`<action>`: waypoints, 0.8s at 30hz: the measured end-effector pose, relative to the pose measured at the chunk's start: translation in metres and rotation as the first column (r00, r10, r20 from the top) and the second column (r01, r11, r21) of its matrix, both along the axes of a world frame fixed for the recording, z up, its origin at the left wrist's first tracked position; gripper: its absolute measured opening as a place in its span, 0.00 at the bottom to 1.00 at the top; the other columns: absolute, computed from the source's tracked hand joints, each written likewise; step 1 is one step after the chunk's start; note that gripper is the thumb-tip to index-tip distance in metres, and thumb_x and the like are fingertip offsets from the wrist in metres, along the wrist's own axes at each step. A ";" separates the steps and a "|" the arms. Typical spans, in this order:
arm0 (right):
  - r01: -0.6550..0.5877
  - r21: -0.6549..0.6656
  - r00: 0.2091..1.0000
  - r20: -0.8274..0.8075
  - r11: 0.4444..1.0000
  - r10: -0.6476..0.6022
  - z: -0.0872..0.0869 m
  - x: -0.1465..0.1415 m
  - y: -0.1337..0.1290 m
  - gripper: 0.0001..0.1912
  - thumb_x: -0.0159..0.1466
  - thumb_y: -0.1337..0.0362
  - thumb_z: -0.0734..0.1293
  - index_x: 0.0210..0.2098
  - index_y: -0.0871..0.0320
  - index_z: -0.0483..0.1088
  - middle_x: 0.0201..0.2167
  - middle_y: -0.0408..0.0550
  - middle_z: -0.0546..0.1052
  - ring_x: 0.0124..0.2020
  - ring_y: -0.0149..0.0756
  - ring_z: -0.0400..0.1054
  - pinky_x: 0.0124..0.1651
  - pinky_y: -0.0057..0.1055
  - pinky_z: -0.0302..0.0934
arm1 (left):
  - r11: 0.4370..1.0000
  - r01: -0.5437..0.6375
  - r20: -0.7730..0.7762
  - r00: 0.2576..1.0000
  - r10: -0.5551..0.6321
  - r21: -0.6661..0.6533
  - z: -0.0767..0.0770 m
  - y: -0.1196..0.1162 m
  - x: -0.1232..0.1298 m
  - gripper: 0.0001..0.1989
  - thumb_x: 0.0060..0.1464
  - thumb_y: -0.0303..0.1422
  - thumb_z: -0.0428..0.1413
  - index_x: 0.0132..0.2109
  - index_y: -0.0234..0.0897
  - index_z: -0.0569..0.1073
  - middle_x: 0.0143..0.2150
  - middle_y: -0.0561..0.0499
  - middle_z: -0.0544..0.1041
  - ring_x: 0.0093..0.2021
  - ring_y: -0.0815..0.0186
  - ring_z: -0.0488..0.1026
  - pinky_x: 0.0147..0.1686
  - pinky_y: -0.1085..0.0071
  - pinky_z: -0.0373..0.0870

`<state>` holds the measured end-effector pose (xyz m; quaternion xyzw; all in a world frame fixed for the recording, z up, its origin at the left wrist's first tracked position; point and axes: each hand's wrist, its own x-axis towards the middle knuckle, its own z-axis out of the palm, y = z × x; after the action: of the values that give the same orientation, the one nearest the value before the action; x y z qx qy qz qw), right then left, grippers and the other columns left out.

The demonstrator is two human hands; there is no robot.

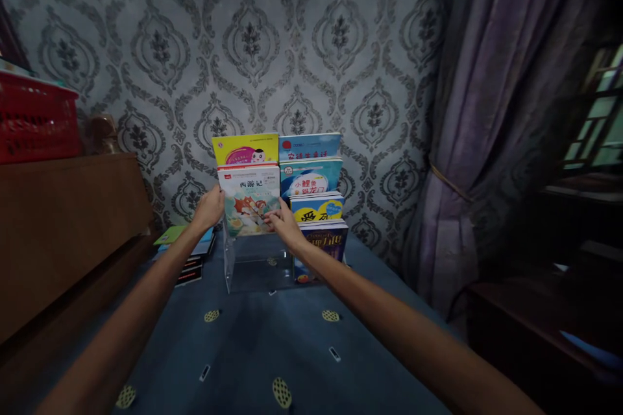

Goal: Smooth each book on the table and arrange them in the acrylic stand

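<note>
A white picture book [250,198] with a cartoon cover stands in the left column of a clear acrylic book rack [257,266]. My left hand [210,209] is closed on its left edge, the fingertips hidden behind the cover. At its right edge, my right hand [286,224] grips the book, with fingers lying against the lower front. Behind it rises a yellow book [246,146]. The right column holds a light blue book [309,146], a teal book [311,175], a yellow-and-blue book [316,207] and a dark purple book [326,243].
The rack stands on a blue patterned cloth [243,350]. Left of it lies a stack of books [192,246]. A brown wooden cabinet [73,220] bears a red plastic basket [36,117]. A purple curtain [467,142] hangs at the right beside the papered wall [292,45].
</note>
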<state>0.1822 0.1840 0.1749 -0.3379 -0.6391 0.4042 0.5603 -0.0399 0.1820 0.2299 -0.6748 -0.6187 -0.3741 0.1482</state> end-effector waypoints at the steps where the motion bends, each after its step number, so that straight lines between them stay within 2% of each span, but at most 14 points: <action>1: 0.011 -0.002 1.000 -0.001 1.000 -0.011 -0.002 -0.001 0.001 0.36 0.61 0.69 0.61 0.68 0.54 0.53 0.39 0.47 0.78 0.40 0.38 0.76 0.32 0.29 0.72 | 1.000 -0.001 0.004 1.000 0.001 -0.004 0.000 0.000 0.000 0.14 0.65 0.34 0.42 0.48 0.36 0.71 0.43 0.40 0.80 0.46 0.54 0.77 0.45 0.64 0.69; 8: 0.107 -0.009 0.994 0.025 0.994 -0.106 -0.014 -0.011 0.006 0.35 0.61 0.68 0.61 0.68 0.59 0.52 0.36 0.48 0.79 0.38 0.39 0.77 0.26 0.26 0.68 | 1.000 0.009 0.025 1.000 -0.008 -0.015 0.001 -0.001 0.002 0.15 0.65 0.34 0.42 0.48 0.35 0.70 0.43 0.40 0.79 0.45 0.55 0.77 0.46 0.63 0.69; 15: 0.058 -0.094 0.990 -0.126 0.994 -0.069 -0.015 -0.011 0.001 0.35 0.59 0.69 0.61 0.66 0.58 0.52 0.31 0.42 0.78 0.28 0.35 0.76 0.26 0.25 0.68 | 0.999 0.042 0.056 0.998 -0.041 -0.031 0.001 0.000 0.001 0.14 0.65 0.33 0.43 0.47 0.34 0.71 0.42 0.41 0.79 0.43 0.58 0.77 0.45 0.65 0.71; 19: 0.060 -0.061 0.991 -0.116 0.996 -0.067 -0.015 -0.008 0.000 0.35 0.58 0.72 0.60 0.65 0.59 0.53 0.25 0.39 0.76 0.24 0.33 0.75 0.27 0.25 0.68 | 0.997 0.062 0.078 0.995 -0.058 -0.050 0.002 0.000 -0.001 0.14 0.65 0.32 0.43 0.46 0.34 0.72 0.39 0.44 0.79 0.40 0.60 0.77 0.41 0.67 0.73; 24: 0.073 -0.021 0.995 -0.067 0.997 -0.074 -0.018 -0.007 0.002 0.36 0.59 0.71 0.60 0.66 0.59 0.53 0.25 0.38 0.76 0.25 0.33 0.75 0.29 0.26 0.68 | 0.996 0.064 0.099 0.993 -0.058 -0.066 0.003 0.001 -0.002 0.13 0.64 0.32 0.44 0.46 0.33 0.72 0.39 0.43 0.79 0.38 0.60 0.77 0.39 0.67 0.73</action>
<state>0.1748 0.1856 0.1565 -0.3525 -0.6033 0.4002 0.5929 -0.0418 0.1829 0.2325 -0.6791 -0.6168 -0.3893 0.0831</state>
